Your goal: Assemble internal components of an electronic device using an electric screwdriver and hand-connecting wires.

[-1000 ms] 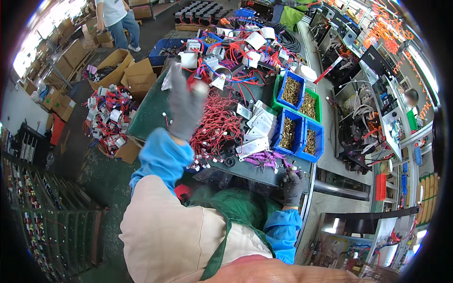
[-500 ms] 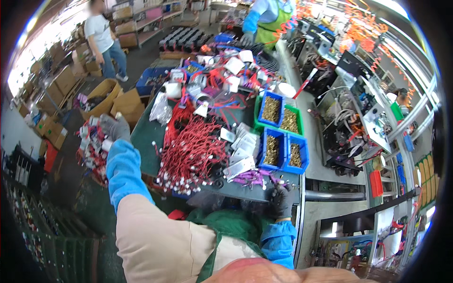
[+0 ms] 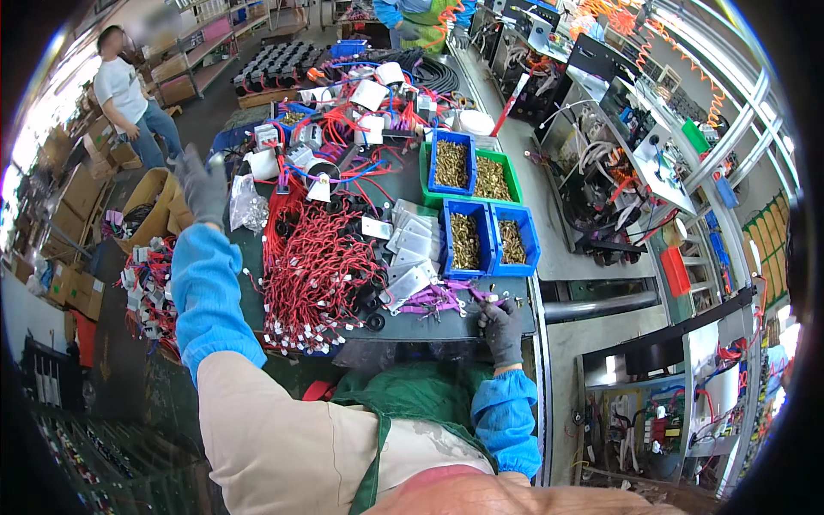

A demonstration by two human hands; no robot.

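- The left grey-gloved hand [image 3: 203, 184] spread open just left of a clear plastic bag [image 3: 247, 206].
- The right grey-gloved hand [image 3: 501, 331] curled right of thin purple pieces [image 3: 435, 299] on the dark-green surface [image 3: 425, 327]; its grip was unclear.

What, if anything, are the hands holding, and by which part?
The left hand looks open and empty; whether the right hand, near purple parts, grips anything cannot be told.
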